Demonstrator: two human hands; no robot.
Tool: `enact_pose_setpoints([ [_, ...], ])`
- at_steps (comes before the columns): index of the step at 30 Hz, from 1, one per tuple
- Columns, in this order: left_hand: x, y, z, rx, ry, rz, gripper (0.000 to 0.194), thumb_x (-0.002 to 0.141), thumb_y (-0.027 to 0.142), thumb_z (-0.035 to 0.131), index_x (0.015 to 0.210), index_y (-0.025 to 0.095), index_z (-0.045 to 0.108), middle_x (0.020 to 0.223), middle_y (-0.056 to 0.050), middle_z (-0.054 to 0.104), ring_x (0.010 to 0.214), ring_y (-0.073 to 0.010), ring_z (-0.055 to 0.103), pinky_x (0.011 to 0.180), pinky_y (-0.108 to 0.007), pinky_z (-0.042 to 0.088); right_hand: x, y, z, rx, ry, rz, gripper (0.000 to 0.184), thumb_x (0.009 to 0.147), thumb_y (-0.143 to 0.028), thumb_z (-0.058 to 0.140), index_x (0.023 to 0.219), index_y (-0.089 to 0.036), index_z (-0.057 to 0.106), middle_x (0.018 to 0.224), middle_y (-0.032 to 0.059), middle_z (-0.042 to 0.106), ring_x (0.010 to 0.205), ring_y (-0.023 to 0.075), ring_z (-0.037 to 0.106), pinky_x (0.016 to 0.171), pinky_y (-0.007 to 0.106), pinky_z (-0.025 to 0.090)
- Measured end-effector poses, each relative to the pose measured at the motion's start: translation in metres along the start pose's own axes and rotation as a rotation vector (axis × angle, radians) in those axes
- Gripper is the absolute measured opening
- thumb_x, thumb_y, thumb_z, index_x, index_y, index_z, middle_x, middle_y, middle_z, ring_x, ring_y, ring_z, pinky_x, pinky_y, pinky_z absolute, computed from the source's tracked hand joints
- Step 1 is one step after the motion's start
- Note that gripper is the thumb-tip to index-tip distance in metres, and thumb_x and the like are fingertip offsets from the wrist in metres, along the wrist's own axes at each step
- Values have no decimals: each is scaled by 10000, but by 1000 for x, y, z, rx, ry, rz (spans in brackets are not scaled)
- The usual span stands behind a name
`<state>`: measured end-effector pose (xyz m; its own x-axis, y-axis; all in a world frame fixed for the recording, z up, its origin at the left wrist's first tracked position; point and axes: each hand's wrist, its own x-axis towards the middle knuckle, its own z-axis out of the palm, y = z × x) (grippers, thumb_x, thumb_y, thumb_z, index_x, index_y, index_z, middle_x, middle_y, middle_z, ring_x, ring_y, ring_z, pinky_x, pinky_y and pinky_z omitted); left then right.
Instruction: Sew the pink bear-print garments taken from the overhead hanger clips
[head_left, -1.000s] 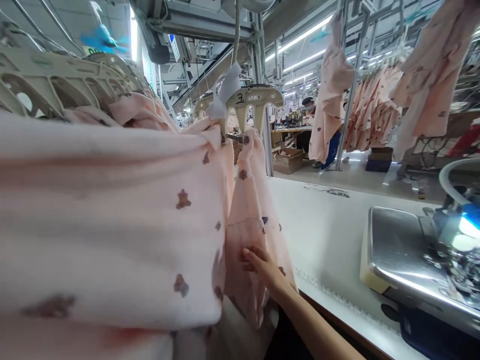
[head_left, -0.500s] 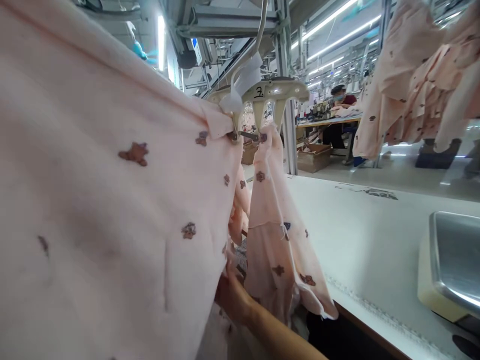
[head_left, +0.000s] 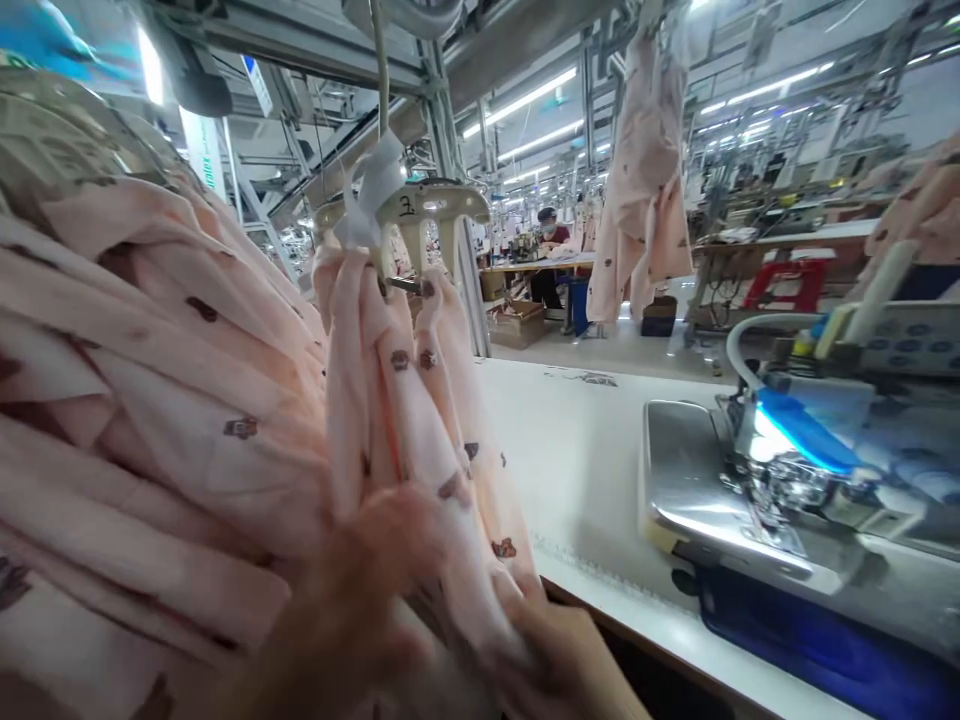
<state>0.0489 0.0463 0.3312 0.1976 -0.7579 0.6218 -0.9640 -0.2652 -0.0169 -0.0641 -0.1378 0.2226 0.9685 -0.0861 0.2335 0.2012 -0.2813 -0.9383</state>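
My left hand (head_left: 394,550) is a blur at the lower centre of the frame, over the front of the pink printed garment (head_left: 431,430); I can't tell whether its fingers are spread or pressed together. My right hand (head_left: 562,645), just right of it near the bottom edge, is against the garment's lower end. Its fingers are bent and partly lost in blur and cloth, so I can't tell if they pinch it. The garment hangs in narrow folds at centre from a pale hanger (head_left: 442,203) with a white strip (head_left: 375,185) on it.

More pink garments (head_left: 172,400) fill the left side. A white tabletop (head_left: 540,430) runs from the centre to the lower right, with a sewing machine (head_left: 795,480) lit up on it. Beyond, at upper centre, a masked person (head_left: 551,240) sits at another table, near a cardboard box (head_left: 516,325).

Half a second ago a broad stretch of pink cloth covered the left of my view and only one hand showed at its edge; now the cloth is gathered in, both hands show and the machine has come into sight.
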Motion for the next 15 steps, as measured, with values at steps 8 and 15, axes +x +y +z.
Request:
enact_pose_setpoints([
  [8,2,23,-16,-142,-251,317,220,938,136,371,922,152,590,731,-8,693,713,-99,631,848,-260,496,13,9,17,441,-213,59,562,690,-628,617,1063,-208,605,986,56,603,891,216,544,786,301,438],
  [15,-21,0,-69,-429,-10,205,221,935,272,422,1057,238,603,866,20,734,884,-116,676,960,-267,481,49,3,55,553,-475,91,1289,431,-538,832,1452,-248,100,1449,87,268,1331,283,222,1082,394,195],
])
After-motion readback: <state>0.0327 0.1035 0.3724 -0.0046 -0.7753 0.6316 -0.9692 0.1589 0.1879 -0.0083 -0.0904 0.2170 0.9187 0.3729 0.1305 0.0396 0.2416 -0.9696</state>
